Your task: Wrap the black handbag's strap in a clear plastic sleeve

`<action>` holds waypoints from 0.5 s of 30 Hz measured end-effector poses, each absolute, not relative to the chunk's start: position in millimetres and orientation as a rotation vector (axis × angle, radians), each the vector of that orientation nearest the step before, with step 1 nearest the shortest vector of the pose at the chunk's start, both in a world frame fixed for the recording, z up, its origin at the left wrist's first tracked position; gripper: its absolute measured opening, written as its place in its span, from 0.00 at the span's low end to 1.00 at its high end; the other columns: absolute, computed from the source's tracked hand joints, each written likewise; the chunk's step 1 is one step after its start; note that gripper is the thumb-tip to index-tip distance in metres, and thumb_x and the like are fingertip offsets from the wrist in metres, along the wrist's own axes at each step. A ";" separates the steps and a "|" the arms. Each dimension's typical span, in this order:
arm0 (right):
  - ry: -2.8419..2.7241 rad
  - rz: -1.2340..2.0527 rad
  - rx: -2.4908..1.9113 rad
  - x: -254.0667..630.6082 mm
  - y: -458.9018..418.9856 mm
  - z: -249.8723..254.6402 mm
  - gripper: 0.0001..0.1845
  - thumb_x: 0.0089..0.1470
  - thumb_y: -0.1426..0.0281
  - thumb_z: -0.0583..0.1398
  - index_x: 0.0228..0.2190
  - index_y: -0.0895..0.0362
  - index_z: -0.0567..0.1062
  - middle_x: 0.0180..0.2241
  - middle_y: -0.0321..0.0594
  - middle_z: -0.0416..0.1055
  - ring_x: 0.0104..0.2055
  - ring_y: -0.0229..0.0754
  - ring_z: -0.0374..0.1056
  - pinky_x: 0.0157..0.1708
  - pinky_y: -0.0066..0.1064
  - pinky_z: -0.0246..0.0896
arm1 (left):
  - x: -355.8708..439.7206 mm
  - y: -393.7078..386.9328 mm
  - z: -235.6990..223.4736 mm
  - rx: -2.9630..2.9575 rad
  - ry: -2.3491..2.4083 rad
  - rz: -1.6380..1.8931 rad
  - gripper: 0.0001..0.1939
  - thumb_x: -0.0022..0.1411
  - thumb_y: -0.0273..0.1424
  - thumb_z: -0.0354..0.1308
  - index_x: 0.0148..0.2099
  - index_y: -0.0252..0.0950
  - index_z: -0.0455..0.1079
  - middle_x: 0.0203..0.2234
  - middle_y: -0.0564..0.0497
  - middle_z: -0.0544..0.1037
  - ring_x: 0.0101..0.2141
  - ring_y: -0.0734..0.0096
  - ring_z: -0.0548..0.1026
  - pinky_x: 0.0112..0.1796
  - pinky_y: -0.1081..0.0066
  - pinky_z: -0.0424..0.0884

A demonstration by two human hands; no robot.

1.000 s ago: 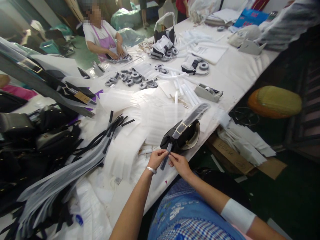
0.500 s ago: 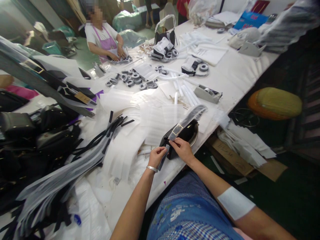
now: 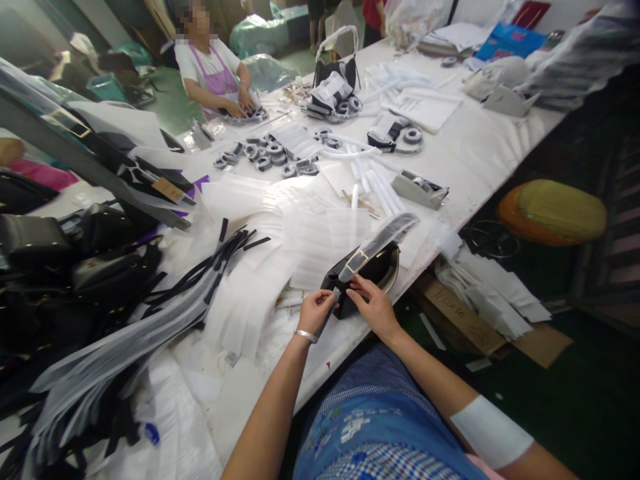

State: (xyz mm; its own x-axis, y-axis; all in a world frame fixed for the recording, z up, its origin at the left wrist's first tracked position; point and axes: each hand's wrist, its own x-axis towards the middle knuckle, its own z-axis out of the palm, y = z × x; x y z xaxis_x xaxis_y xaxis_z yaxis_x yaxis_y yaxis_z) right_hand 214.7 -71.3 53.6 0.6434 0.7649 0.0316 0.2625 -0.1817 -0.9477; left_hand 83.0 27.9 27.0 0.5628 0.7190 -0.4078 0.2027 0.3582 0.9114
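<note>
A black handbag [image 3: 330, 272] stands near the table's front edge. Rising over it is a handle strap wrapped in clear film [image 3: 387, 235], with a gold buckle [image 3: 353, 262] at its lower end. My left hand [image 3: 315, 313] is at the bag's near end, closed in a pinch on a dark strap [image 3: 327, 323] with a greyish film wrap; its tail hangs beside the wrist. Just right of it, my right hand [image 3: 373, 305] is against the bag below the buckle. Its thumb and forefinger are apart, with nothing visible between them.
Loose black straps [image 3: 200, 293] and white foam sheets [image 3: 250, 293] cover the table to the left. Dark bags [image 3: 40, 247] are piled beyond. A tape dispenser [image 3: 420, 189] and wrapped rolls [image 3: 270, 155] lie farther back. Across the table a co-worker [image 3: 215, 77] handles something. A cardboard box [image 3: 460, 313] sits below, right.
My right hand has drawn slightly right and its thumb and forefinger have come apart from the strap end near the buckle. My left hand keeps its pinch. The view has shifted slightly.
</note>
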 end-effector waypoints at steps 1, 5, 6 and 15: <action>-0.816 0.575 -1.727 213.7 -71.4 54.4 0.22 0.53 0.60 0.60 0.50 0.53 0.71 0.47 0.44 0.72 0.44 0.45 0.71 0.43 0.36 0.70 | 81.4 28.0 26.4 1.189 0.965 0.422 0.15 0.47 0.40 0.66 0.32 0.34 0.74 0.23 0.50 0.79 0.26 0.69 0.77 0.29 0.73 0.70; -0.867 0.655 -1.745 213.5 -63.6 56.9 0.15 0.54 0.59 0.58 0.39 0.54 0.77 0.39 0.41 0.76 0.41 0.45 0.72 0.44 0.36 0.69 | 81.1 25.0 19.8 1.161 0.996 0.486 0.16 0.45 0.39 0.68 0.32 0.33 0.73 0.24 0.50 0.79 0.27 0.71 0.76 0.31 0.73 0.71; -0.881 0.654 -1.771 214.0 -60.8 56.6 0.15 0.55 0.59 0.57 0.37 0.53 0.78 0.37 0.40 0.77 0.41 0.45 0.72 0.45 0.37 0.68 | 82.9 23.7 17.6 1.150 1.006 0.502 0.17 0.44 0.39 0.68 0.32 0.33 0.73 0.24 0.50 0.78 0.27 0.72 0.75 0.31 0.72 0.71; -0.947 0.631 -1.802 216.7 -54.3 60.9 0.14 0.56 0.60 0.57 0.37 0.54 0.78 0.37 0.40 0.77 0.39 0.45 0.72 0.44 0.36 0.67 | 82.3 28.9 14.3 1.189 0.999 0.429 0.19 0.46 0.43 0.66 0.34 0.32 0.72 0.23 0.51 0.77 0.25 0.73 0.73 0.29 0.73 0.70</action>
State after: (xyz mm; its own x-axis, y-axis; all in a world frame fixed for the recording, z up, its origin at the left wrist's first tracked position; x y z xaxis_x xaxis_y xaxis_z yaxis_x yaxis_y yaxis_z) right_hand 216.7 -54.3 60.9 0.5635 0.8261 -0.0066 0.3246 -0.2287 -0.9178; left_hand 82.3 28.9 14.3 0.5261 0.7423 -0.4150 0.2100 0.3596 0.9092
